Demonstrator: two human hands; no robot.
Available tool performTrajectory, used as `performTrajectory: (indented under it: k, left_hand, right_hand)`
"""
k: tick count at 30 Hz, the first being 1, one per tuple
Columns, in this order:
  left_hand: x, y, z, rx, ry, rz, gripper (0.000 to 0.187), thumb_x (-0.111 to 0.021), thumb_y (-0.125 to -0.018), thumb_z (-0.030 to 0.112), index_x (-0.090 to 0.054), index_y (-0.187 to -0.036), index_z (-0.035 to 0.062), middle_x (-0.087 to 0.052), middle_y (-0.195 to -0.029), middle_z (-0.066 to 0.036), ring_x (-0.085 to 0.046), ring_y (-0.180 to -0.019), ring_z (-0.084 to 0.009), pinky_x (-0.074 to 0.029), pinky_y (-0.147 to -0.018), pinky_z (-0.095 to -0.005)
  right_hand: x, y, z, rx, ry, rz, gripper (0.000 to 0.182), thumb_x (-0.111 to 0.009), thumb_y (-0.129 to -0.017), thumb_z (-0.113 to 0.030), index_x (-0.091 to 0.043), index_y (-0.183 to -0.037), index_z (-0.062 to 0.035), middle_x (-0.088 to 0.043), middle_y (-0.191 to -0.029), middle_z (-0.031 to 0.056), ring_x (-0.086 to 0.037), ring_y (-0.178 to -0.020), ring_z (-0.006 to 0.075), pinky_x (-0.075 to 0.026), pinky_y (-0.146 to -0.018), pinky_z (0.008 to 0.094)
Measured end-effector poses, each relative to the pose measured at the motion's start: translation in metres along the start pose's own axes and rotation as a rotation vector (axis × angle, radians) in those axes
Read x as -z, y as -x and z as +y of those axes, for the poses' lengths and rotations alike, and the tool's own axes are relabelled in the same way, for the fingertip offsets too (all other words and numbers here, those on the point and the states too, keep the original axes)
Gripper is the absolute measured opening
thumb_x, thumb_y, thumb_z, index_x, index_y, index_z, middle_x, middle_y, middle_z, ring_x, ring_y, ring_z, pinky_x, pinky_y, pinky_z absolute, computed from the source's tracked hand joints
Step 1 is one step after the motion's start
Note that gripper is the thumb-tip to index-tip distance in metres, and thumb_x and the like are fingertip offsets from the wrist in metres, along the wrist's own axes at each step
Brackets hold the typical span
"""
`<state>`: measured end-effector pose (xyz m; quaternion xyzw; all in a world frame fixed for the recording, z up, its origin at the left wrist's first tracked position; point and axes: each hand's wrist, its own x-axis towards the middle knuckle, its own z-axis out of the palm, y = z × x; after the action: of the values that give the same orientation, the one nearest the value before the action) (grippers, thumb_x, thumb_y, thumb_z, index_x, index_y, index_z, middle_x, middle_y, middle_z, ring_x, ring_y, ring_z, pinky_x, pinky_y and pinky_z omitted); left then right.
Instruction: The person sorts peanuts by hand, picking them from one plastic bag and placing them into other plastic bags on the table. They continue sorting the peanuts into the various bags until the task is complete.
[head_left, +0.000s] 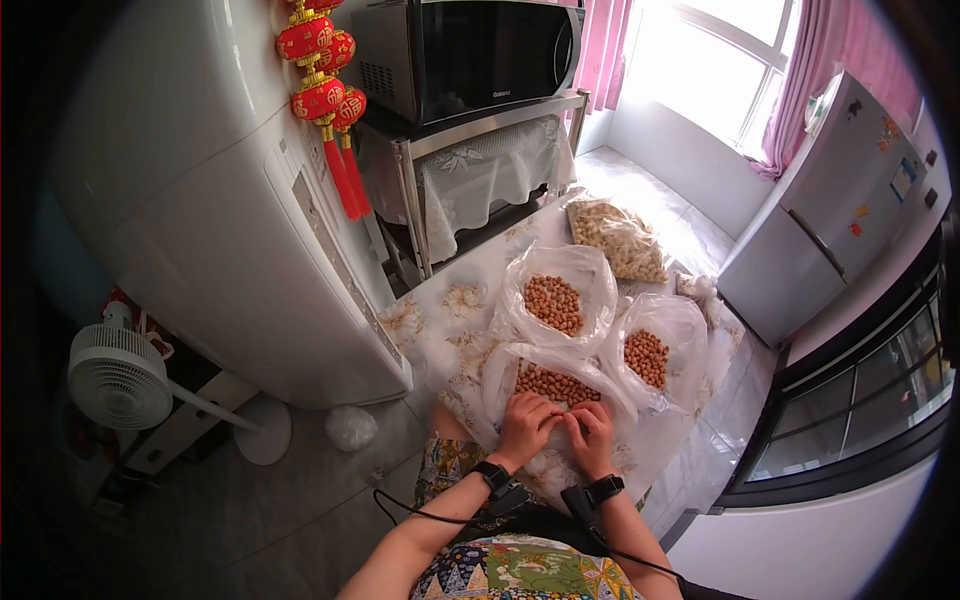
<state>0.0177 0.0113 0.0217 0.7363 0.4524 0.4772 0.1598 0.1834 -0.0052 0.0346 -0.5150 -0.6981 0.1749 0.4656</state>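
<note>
My left hand (528, 425) and my right hand (590, 436) meet fingertip to fingertip at the near edge of an open clear plastic bag (497, 385). Both are closed in a pinch; whatever lies between the fingers is too small to make out. Reddish-brown shelled peanuts (556, 384) fill the bottom of this bag, just beyond my fingers. Behind it stands a second open bag (597, 270) with peanuts (553, 305) inside. To the right, a third open bag (688, 345) holds more peanuts (646, 358).
At the table's (440, 310) far end lies a bag of pale unshelled peanuts (615, 238). A microwave (490, 60) on a metal rack stands beyond. A white cabinet-like appliance (230, 220) and fan (120, 375) are left, a fridge (830, 220) right. Cables hang from both wrist straps.
</note>
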Motion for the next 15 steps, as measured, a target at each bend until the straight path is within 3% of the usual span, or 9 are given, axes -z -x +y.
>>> performTrajectory:
  k: [15]
  left_hand:
    - [-0.0006,0.0004,-0.0007,0.004,0.011,-0.003,0.013,-0.079,-0.084,0.017,-0.073,-0.093,0.0109,-0.07,-0.094,-0.004,-0.064,-0.098,-0.0263,-0.046,-0.093,-0.0429]
  right_hand:
    - [0.0003,-0.0003,-0.0014,0.001,0.002,-0.001,0.006,-0.074,-0.09,-0.007,-0.073,-0.088,-0.0006,-0.068,-0.094,0.0117,-0.063,-0.092,0.0287,-0.051,-0.08,0.0383]
